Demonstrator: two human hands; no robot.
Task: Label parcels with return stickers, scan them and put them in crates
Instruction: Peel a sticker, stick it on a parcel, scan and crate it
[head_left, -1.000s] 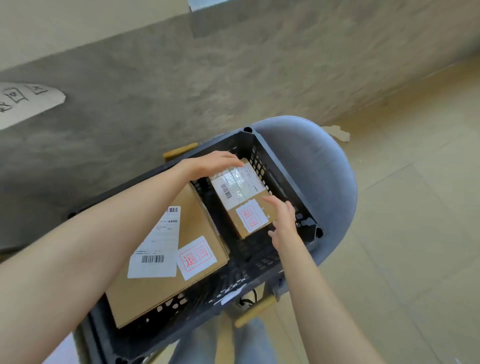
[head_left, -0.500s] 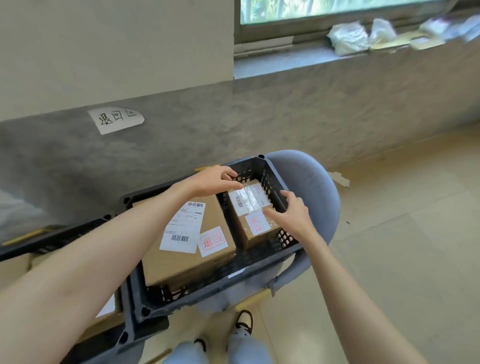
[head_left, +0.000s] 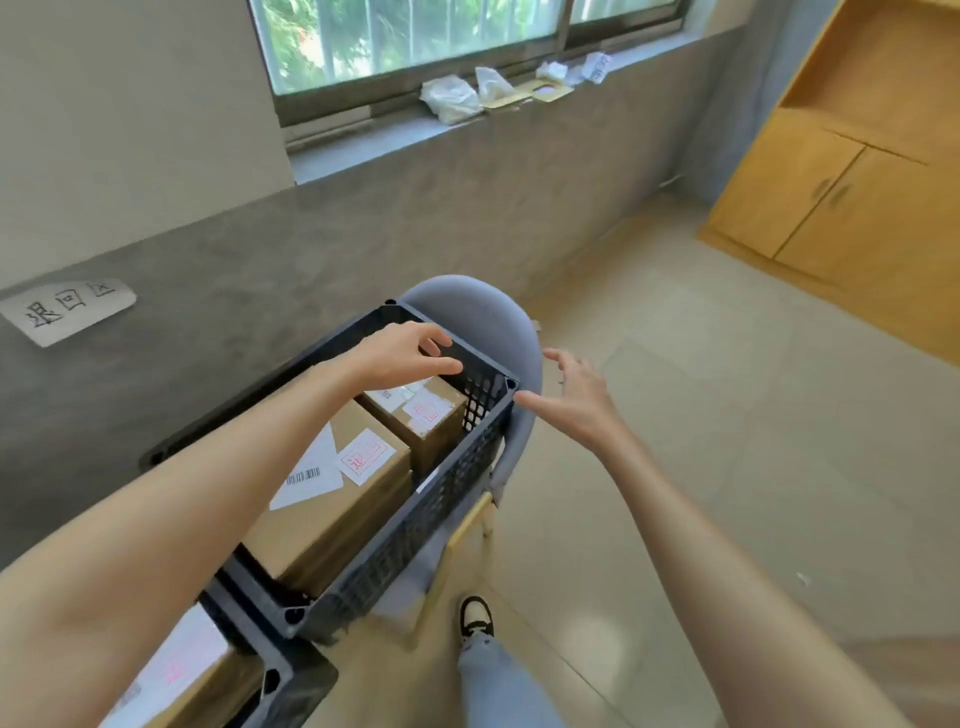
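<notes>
From the head camera, both forearms reach forward over a black crate (head_left: 457, 470) that rests on a grey chair (head_left: 480, 312). The left hand (head_left: 402, 353) hovers above the crate's far end, palm down, fingers loosely bent and gripping nothing. The right hand (head_left: 571, 397) is just outside the crate's right corner, fingers spread and relaxed, thumb pointing toward the rim; it also holds nothing (whether the thumb touches the rim cannot be told).

Inside the crate lie two cardboard parcels side by side. The small parcel (head_left: 434, 431) sits at the far end, directly under the left hand, with a white sticker stamped in red on top. The large parcel (head_left: 332, 514) fills the nearer part of the crate and carries a white shipping label (head_left: 309, 475) with a barcode, plus a return sticker (head_left: 366, 457) with two red boxed characters, too blurred to read surely.

Left of the crate, a paper sign (head_left: 67, 309) on the grey wall reads 退回区 in handwriting. A second crate (head_left: 283, 680) adjoins the first at its near end, with another labelled parcel inside.
</notes>
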